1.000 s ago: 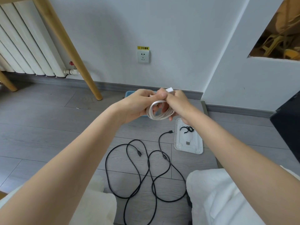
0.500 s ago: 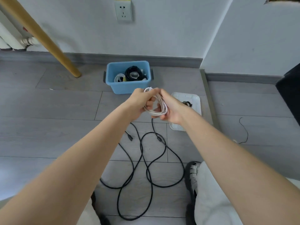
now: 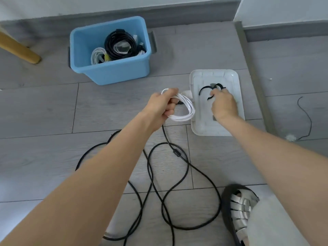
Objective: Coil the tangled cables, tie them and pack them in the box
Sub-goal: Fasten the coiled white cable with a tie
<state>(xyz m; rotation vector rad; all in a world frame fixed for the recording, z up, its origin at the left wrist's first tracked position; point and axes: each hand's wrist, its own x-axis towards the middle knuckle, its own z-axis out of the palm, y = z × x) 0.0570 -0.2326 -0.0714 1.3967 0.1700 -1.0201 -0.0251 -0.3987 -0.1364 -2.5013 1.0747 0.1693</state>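
At the bottom of the frame, nearest you, the black cable (image 3: 179, 183) is lying in loose, crossing loops on the grey floor (image 3: 44, 112), not yet coiled, with your sandalled foot (image 3: 239, 213) just beside its right-hand loop in the lower right.

Moving up to the middle of the frame, your left hand (image 3: 162, 107) is gripping the white cable coil (image 3: 184, 108) with fingers curled tightly round the bundle, probably so the turns are not springing apart while it waits for a tie. Just to its right, your right hand (image 3: 224, 106) is reaching down into the white tray (image 3: 237, 82), fingertips meeting the black ties (image 3: 208, 90) lying there. Whether the fingers are already pinching one, you cannot tell from this view, since the back of the hand is hiding them. The tray seems to be sitting close so that ties are within reach of one hand.

Farther off, in the upper left, the blue box (image 3: 117, 71) is standing open near the wall (image 3: 53, 6), holding a coiled black cable bundle (image 3: 120, 44) and a coiled white bundle (image 3: 98, 55) beside it. There appears to be room left in the box for the coil you are holding. At the left edge a wooden leg (image 3: 19, 50) is slanting down to the floor.
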